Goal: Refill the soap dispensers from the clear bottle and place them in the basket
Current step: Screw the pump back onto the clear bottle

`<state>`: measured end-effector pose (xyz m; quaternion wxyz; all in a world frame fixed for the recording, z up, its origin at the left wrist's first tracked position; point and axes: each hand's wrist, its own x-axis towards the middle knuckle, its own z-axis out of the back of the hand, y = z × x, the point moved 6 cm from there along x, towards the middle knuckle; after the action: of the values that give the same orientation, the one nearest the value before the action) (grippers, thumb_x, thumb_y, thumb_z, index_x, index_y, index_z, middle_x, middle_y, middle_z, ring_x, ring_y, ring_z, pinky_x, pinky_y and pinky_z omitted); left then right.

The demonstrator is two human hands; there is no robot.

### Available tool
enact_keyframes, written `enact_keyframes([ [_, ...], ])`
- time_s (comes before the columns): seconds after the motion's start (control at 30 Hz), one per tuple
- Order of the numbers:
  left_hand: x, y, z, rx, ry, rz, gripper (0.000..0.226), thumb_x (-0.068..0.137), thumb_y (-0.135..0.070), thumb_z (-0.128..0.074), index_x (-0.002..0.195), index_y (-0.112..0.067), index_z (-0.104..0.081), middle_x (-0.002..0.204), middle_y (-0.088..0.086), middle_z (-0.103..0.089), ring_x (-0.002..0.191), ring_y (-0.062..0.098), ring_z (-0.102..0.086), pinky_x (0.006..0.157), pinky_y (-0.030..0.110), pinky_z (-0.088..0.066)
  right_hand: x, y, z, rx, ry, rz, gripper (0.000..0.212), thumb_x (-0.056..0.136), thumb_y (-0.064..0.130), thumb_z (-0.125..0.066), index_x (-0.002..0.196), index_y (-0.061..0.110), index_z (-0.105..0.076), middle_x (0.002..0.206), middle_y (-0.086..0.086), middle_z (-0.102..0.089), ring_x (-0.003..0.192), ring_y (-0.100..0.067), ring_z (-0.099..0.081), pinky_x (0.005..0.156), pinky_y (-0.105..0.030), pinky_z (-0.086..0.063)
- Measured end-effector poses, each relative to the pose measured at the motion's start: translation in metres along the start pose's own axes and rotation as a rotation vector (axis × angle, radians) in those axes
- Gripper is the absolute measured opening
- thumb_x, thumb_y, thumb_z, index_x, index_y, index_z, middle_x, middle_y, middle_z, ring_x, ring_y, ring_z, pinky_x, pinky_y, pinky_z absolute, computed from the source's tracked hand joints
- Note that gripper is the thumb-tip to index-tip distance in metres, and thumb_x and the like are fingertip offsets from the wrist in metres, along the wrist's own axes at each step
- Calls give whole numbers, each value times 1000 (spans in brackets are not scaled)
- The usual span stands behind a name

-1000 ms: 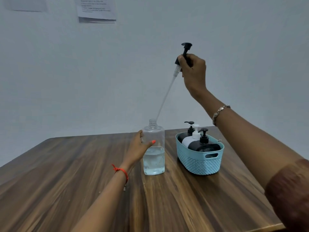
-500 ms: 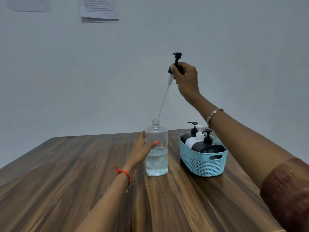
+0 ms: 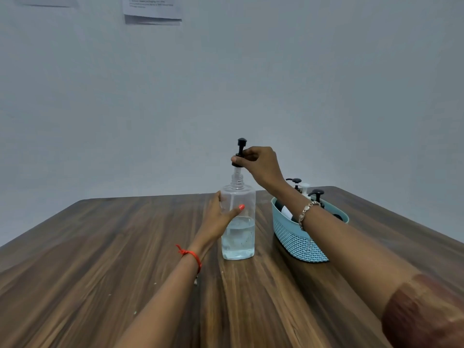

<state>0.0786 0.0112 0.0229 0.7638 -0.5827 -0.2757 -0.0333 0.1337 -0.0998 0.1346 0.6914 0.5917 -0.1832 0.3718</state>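
Head view, one moment near the end of the job by the look of it. Left hand (image 3: 221, 217) wrapped around the side of the clear bottle (image 3: 238, 222), thumb across its front, steadying it upright on the wooden table (image 3: 100, 259). Right hand (image 3: 258, 164) pinched shut on the collar of a black pump head (image 3: 239, 154), held just above the threaded neck, with the dip tube already down inside. Collar not yet seated on the threads. Bottle roughly a third full of clear liquid.

Teal basket (image 3: 296, 237) just right of the bottle, near but apart. Inside it, three dispensers (image 3: 305, 193), counted by their pumps: two black, one white. Bodies mostly hidden behind the right forearm, so fill levels impossible to tell.

Judged done: dispensers placed in the basket, none left out on the table. Judged left: lowering the pump fully, screwing it tight, letting go.

Count: one clear bottle, one pump in hand, one basket, three dispensers, two hands, two sheets of paper (image 3: 153, 11) on the wall.
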Motion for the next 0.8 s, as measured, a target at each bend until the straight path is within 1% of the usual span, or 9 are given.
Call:
enact_keyframes([
  [0.1, 0, 3, -2, -15, 2, 9, 61, 83, -27, -68, 135, -14, -39, 133, 6, -51, 117, 20, -53, 99, 44, -47, -1, -2, -1, -40, 8, -1, 20, 77, 15, -74, 87, -2, -71, 83, -11, -73, 72, -7, -68, 68, -5, -48],
  [0.2, 1, 7, -1, -32, -3, 18, 62, 83, -28, -68, 135, -14, -37, 133, 6, -50, 116, 19, -54, 99, 41, -47, -6, -11, -6, -95, 32, -24, 21, 73, 16, -78, 80, -2, -71, 82, -12, -73, 76, -15, -69, 70, -17, -50],
  [0.27, 3, 9, -2, -37, 6, 26, 65, 83, -29, -68, 137, -13, -35, 135, 7, -49, 118, 19, -53, 100, 41, -46, -11, -20, -9, -81, 33, -59, 21, 71, 16, -79, 73, 1, -65, 79, -10, -73, 72, -9, -68, 68, -19, -50],
  [0.33, 3, 11, -3, -43, 11, 32, 68, 83, -31, -67, 138, -14, -32, 138, 7, -47, 122, 20, -51, 103, 44, -44, -14, -23, -12, -68, 4, -54, 27, 69, 16, -81, 68, 5, -57, 70, -3, -70, 62, 7, -63, 58, -9, -46],
  [0.37, 2, 12, -3, -48, 10, 29, 68, 83, -31, -67, 139, -14, -31, 139, 7, -46, 124, 21, -50, 104, 45, -43, -14, -24, -14, -68, -6, -53, 30, 69, 17, -81, 67, 3, -56, 69, -3, -68, 59, 9, -62, 55, -8, -45],
  [0.47, 2, 15, -4, -51, 10, 26, 67, 85, -32, -65, 139, -15, -30, 138, 6, -48, 125, 21, -49, 104, 45, -43, -13, -25, -11, -26, -32, -103, 32, 73, 21, -78, 70, -4, -59, 70, -10, -67, 61, -1, -63, 67, -27, -51],
  [0.57, 2, 14, -4, -51, 9, 12, 61, 86, -30, -64, 137, -16, -32, 133, 4, -52, 119, 17, -54, 100, 39, -46, -17, -31, -7, 82, -64, -172, 20, 74, 15, -77, 65, 8, -60, 71, -8, -64, 74, -21, -63, 81, -46, -54],
  [0.7, 1, 15, -4, -32, 17, 8, 63, 87, -32, -63, 139, -17, -30, 137, 5, -49, 124, 19, -49, 104, 42, -43, -23, -28, -3, 64, -169, -141, 30, 70, 22, -81, 58, 10, -55, 64, -11, -60, 67, -26, -60, 76, -48, -55],
  [0.8, 3, 16, -4, -30, 12, 26, 64, 87, -31, -62, 140, -17, -30, 138, 6, -47, 126, 21, -48, 105, 44, -42, -23, -31, -2, 92, -157, -163, 26, 72, 22, -79, 80, 4, -61, 67, -15, -57, 68, -26, -57, 77, -47, -52],
])
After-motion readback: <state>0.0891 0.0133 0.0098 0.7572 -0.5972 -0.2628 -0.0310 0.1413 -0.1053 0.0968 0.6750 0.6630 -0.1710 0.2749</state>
